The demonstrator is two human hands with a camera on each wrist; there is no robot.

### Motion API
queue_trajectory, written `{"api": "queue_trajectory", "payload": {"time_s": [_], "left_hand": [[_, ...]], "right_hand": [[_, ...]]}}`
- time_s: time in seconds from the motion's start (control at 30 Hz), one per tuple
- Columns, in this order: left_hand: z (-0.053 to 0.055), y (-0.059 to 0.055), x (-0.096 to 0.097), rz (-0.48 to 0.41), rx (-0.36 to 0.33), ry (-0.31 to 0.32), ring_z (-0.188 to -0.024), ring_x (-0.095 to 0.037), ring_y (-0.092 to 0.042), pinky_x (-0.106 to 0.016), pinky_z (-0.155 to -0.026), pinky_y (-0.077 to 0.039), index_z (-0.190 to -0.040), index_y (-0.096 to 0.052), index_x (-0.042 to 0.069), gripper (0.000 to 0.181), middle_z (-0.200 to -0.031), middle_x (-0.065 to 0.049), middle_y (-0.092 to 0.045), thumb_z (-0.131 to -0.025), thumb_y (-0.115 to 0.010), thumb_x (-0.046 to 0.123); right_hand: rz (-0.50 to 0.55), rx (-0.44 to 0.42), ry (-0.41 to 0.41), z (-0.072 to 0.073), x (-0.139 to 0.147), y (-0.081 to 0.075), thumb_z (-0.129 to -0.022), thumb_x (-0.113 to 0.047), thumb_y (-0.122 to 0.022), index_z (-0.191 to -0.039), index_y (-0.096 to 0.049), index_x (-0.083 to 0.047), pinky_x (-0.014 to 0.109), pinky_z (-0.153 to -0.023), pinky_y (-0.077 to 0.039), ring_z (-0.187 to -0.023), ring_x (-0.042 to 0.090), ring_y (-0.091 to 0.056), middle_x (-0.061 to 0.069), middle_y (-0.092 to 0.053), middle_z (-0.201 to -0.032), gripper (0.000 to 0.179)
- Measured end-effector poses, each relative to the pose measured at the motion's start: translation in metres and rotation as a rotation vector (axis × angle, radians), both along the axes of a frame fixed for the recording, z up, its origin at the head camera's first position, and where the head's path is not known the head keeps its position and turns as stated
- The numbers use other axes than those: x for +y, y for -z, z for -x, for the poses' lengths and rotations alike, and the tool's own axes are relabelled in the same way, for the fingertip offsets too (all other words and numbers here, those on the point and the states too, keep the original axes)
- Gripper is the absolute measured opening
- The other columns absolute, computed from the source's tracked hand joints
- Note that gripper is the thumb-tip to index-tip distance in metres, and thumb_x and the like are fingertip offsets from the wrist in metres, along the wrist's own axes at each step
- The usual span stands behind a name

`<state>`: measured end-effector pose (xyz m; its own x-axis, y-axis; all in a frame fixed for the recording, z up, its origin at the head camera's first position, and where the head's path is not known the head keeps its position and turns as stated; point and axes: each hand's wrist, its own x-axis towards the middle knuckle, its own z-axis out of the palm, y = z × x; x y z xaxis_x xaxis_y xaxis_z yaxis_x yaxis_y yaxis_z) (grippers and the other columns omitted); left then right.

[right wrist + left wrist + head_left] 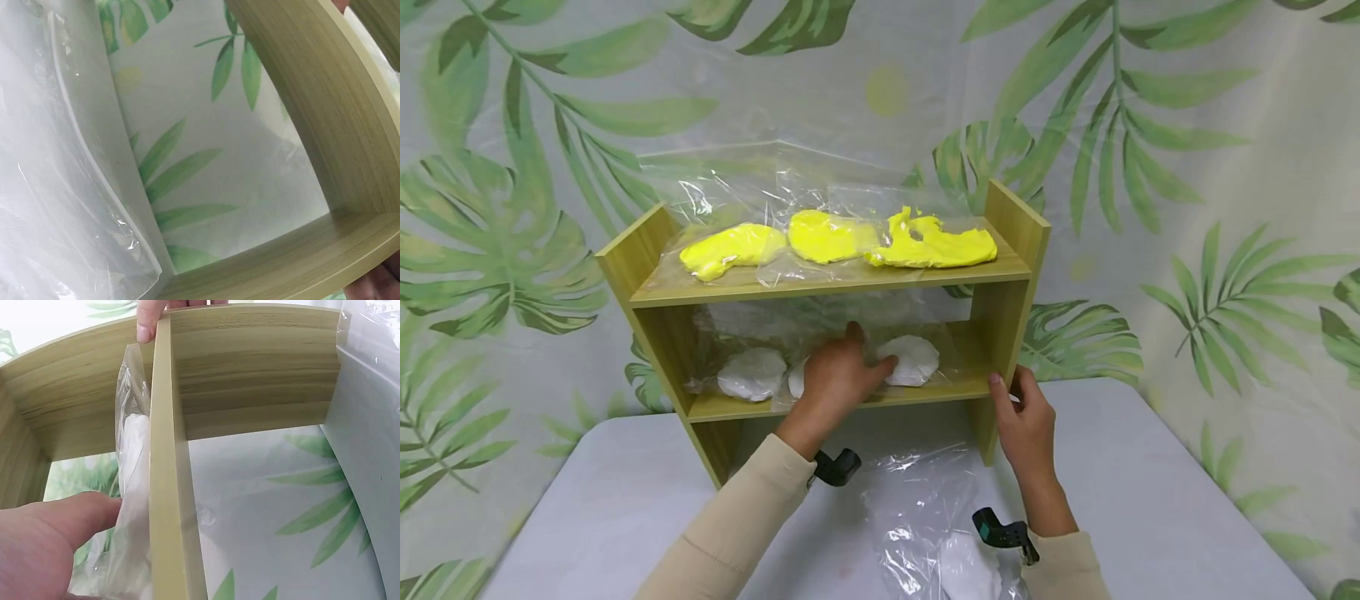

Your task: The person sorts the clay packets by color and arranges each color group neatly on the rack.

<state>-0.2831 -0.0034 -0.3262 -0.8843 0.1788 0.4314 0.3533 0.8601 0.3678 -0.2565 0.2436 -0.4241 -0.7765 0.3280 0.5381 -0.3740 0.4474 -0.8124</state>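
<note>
A two-tier wooden shelf (831, 291) stands on a table. My left hand (835, 371) reaches over its lower tier, fingers extended. Its thumb (94, 509) touches a clear plastic bag holding a flattened white lump (134, 450). In the head view, one white lump (913, 360) lies right of this hand and another white lump (751, 374) lies left of it. A third is partly hidden behind the hand. My right hand (1028, 421) holds the shelf's right side panel (1011, 325), thumb at the front edge and fingers around the outside.
Three bagged yellow lumps (827, 236) lie on the top tier. Another clear bag (917, 517) with a white lump (970, 567) lies on the white table (1120, 483) in front of the shelf. A leaf-patterned cloth (865, 100) hangs behind.
</note>
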Motion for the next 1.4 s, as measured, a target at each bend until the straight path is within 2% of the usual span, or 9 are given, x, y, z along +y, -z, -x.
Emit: {"api": "queue_trajectory", "payload": {"time_s": [0.2, 0.3, 0.4, 0.53, 0.7, 0.87, 1.03, 1.27, 1.4], "left_hand": [[0.000, 0.001, 0.001, -0.007, 0.033, -0.017, -0.047, -0.023, -0.048, -0.034, -0.039, -0.034, -0.115, -0.057, -0.003, 0.059, -0.055, -0.005, -0.049, -0.083, -0.068, 0.046], [-0.003, 0.000, -0.001, -0.040, 0.023, -0.017, -0.048, -0.022, -0.049, -0.034, -0.041, -0.035, -0.111, -0.056, 0.000, 0.053, -0.058, -0.005, -0.052, -0.084, -0.068, 0.044], [-0.008, -0.004, -0.005, -0.079, -0.015, -0.018, -0.050, -0.022, -0.051, -0.035, -0.043, -0.037, -0.116, -0.056, 0.003, 0.051, -0.061, -0.005, -0.057, -0.085, -0.067, 0.043], [-0.016, -0.009, -0.012, -0.119, -0.063, -0.017, -0.046, -0.020, -0.049, -0.034, -0.041, -0.036, -0.125, -0.055, 0.004, 0.053, -0.057, -0.004, -0.055, -0.088, -0.065, 0.042], [-0.029, -0.010, -0.023, -0.157, -0.096, -0.025, -0.045, -0.016, -0.048, -0.032, -0.042, -0.035, -0.129, -0.055, 0.006, 0.056, -0.056, 0.001, -0.054, -0.089, -0.065, 0.044], [-0.045, -0.008, -0.035, -0.168, -0.096, -0.045, -0.047, -0.013, -0.047, -0.031, -0.046, -0.037, -0.126, -0.056, 0.007, 0.052, -0.060, 0.005, -0.056, -0.089, -0.066, 0.041], [-0.060, -0.005, -0.044, -0.205, -0.075, -0.050, -0.050, -0.011, -0.048, -0.032, -0.052, -0.039, -0.117, -0.060, 0.008, 0.041, -0.063, 0.007, -0.057, -0.088, -0.068, 0.036], [-0.080, 0.006, -0.054, -0.213, -0.089, -0.054, -0.051, -0.010, -0.047, -0.031, -0.054, -0.040, -0.113, -0.062, 0.012, 0.034, -0.067, 0.010, -0.059, -0.089, -0.067, 0.034], [-0.088, 0.016, -0.056, -0.212, -0.131, -0.050, -0.052, -0.008, -0.046, -0.030, -0.055, -0.040, -0.112, -0.063, 0.013, 0.031, -0.065, 0.012, -0.057, -0.090, -0.067, 0.034]], "right_hand": [[-0.003, -0.001, 0.005, 0.001, -0.001, 0.001, -0.097, -0.033, -0.058, -0.122, -0.060, -0.009, 0.008, -0.070, -0.048, -0.094, 0.025, -0.068, 0.011, -0.068, -0.108, 0.035], [0.003, -0.001, 0.006, 0.003, 0.000, 0.002, -0.097, -0.033, -0.058, -0.122, -0.060, -0.010, 0.008, -0.070, -0.048, -0.094, 0.026, -0.068, 0.012, -0.068, -0.108, 0.035], [0.004, -0.007, 0.008, 0.003, 0.001, 0.003, -0.097, -0.034, -0.058, -0.123, -0.060, -0.009, 0.007, -0.069, -0.047, -0.094, 0.028, -0.068, 0.012, -0.068, -0.108, 0.036], [0.002, -0.008, 0.011, 0.003, 0.001, 0.003, -0.097, -0.034, -0.058, -0.123, -0.060, -0.009, 0.007, -0.069, -0.047, -0.093, 0.029, -0.068, 0.012, -0.068, -0.109, 0.036], [-0.002, -0.007, 0.010, 0.003, 0.001, 0.003, -0.097, -0.034, -0.058, -0.123, -0.060, -0.009, 0.007, -0.069, -0.047, -0.094, 0.028, -0.068, 0.012, -0.068, -0.108, 0.036], [-0.002, -0.019, 0.008, 0.002, 0.000, 0.002, -0.097, -0.035, -0.057, -0.124, -0.059, -0.009, 0.007, -0.069, -0.047, -0.094, 0.029, -0.068, 0.013, -0.067, -0.110, 0.037], [0.002, -0.006, 0.018, 0.002, 0.000, 0.000, -0.097, -0.034, -0.058, -0.123, -0.059, -0.009, 0.006, -0.069, -0.046, -0.094, 0.028, -0.068, 0.013, -0.067, -0.110, 0.036], [-0.002, -0.014, 0.013, 0.003, -0.001, 0.002, -0.097, -0.035, -0.057, -0.124, -0.059, -0.010, 0.007, -0.071, -0.047, -0.094, 0.027, -0.068, 0.011, -0.067, -0.111, 0.037], [-0.002, -0.017, 0.020, 0.002, -0.001, 0.004, -0.097, -0.034, -0.057, -0.124, -0.059, -0.009, 0.006, -0.070, -0.046, -0.094, 0.027, -0.068, 0.012, -0.067, -0.110, 0.036]]}}
